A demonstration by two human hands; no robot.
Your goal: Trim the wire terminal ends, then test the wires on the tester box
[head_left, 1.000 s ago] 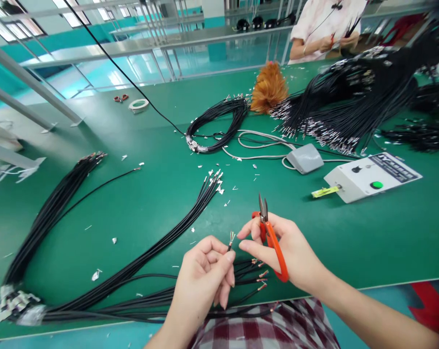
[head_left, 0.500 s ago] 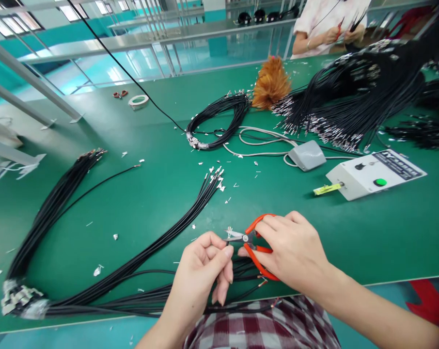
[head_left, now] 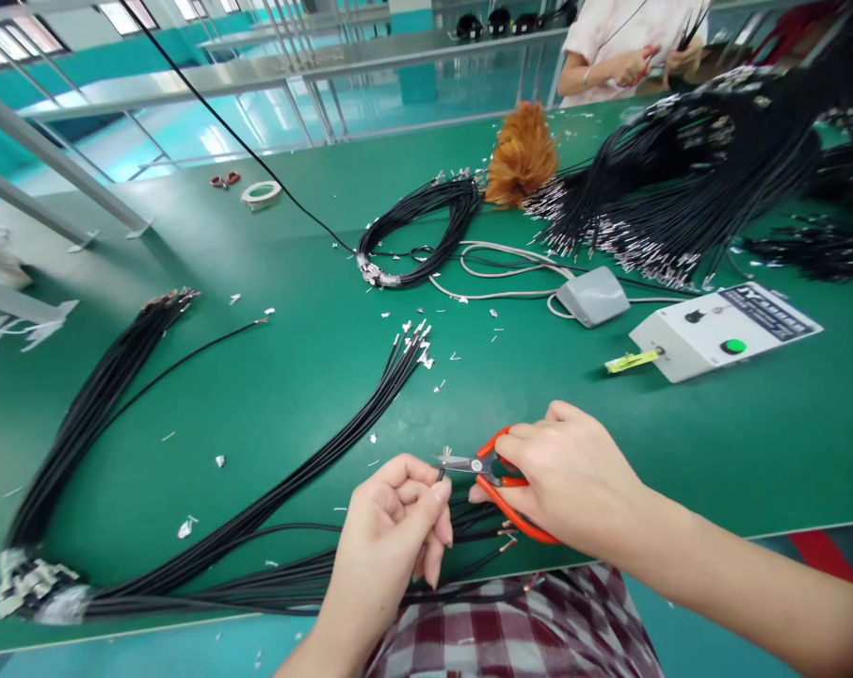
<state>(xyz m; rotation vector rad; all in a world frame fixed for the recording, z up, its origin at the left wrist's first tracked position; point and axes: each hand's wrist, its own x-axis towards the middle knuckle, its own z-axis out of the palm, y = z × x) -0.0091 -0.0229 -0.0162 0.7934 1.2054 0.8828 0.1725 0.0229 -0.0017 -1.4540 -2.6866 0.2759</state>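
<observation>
My left hand [head_left: 396, 527] pinches the end of a thin black cable [head_left: 443, 468] upright near the table's front edge; its stripped tip shows just above my fingers. My right hand [head_left: 568, 476] grips orange-handled snips [head_left: 495, 476], blades pointing left and touching the cable tip. Under both hands lie several more black cables [head_left: 477, 527] with bare copper ends. A long bundle of black cables [head_left: 313, 471] runs from the front left corner up to the table's middle.
On the green table [head_left: 716, 452]: a white control box [head_left: 723, 330], grey foot pedal [head_left: 592, 295], coiled cables [head_left: 426, 231], an orange feather duster [head_left: 521, 155], a large cable heap [head_left: 687, 179], another bundle [head_left: 94, 405], tape roll [head_left: 261, 194]. A person [head_left: 624, 47] works opposite.
My right hand turned the snips from pointing up to pointing left and brought the blades to the cable tip held by my left hand. The view shifted slightly.
</observation>
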